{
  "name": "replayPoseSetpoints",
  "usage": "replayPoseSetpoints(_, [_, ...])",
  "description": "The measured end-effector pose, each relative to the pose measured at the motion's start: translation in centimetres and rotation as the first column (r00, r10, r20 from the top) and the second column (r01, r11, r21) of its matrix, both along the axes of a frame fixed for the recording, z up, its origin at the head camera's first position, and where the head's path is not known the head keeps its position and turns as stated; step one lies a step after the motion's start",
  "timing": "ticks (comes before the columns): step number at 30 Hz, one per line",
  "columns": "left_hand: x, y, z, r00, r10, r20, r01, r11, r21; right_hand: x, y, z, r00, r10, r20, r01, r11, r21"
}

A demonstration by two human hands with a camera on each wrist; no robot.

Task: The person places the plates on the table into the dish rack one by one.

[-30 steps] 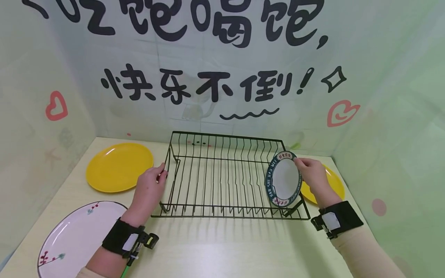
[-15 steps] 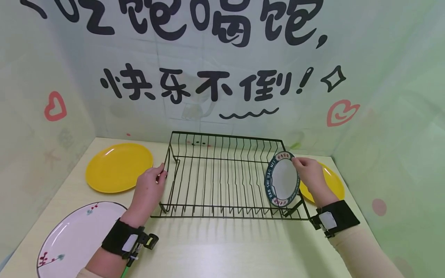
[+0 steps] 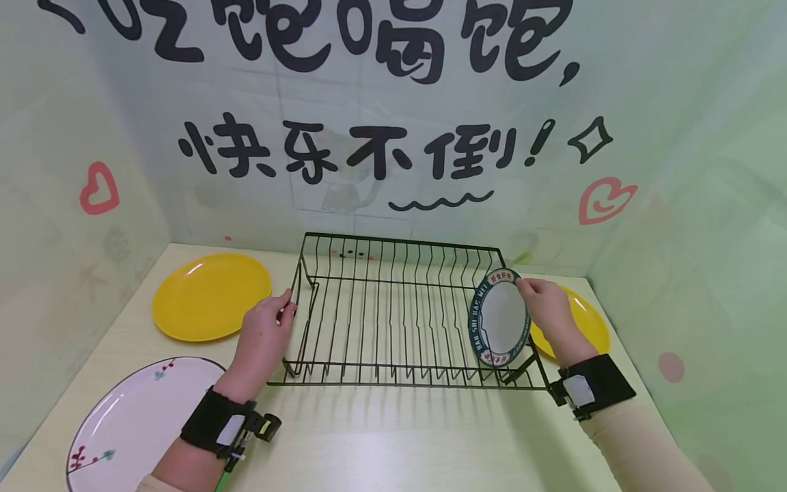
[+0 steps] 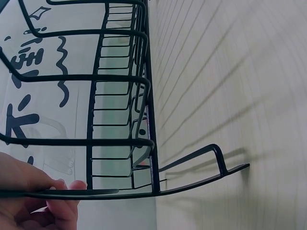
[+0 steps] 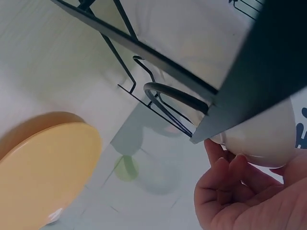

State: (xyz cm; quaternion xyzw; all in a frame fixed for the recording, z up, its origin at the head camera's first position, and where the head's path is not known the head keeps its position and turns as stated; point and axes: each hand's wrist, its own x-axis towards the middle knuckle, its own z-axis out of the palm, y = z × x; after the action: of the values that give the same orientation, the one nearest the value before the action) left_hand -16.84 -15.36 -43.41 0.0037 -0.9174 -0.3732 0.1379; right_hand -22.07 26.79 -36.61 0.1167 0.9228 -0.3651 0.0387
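A black wire dish rack stands on the table. At its left end my left hand grips the side wire; in the left wrist view the thumb and fingers close around that bar. A small plate with a white centre and a dark blue lettered rim leans upright in the rack's right end. My right hand pinches the plate's upper right rim. The right wrist view shows the pale back of the plate with my fingers beneath its edge, partly hidden behind a dark rack bar.
Left of the rack lies a yellow plate, with a large white floral plate nearer the front. Another yellow plate lies behind my right hand. A printed backdrop encloses the table at the back and sides.
My right hand and the small plate have shifted very slightly left since a second ago. The left hand stays on the rack.
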Motion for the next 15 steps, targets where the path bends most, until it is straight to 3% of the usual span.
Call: replayPoseSetpoints(15, [0.02,0.05,0.08,1.000,-0.001,-0.005,0.001,1.000,0.002,0.43,1.07,-0.12,0.997,0.021,0.080,-0.012,0.994,-0.112])
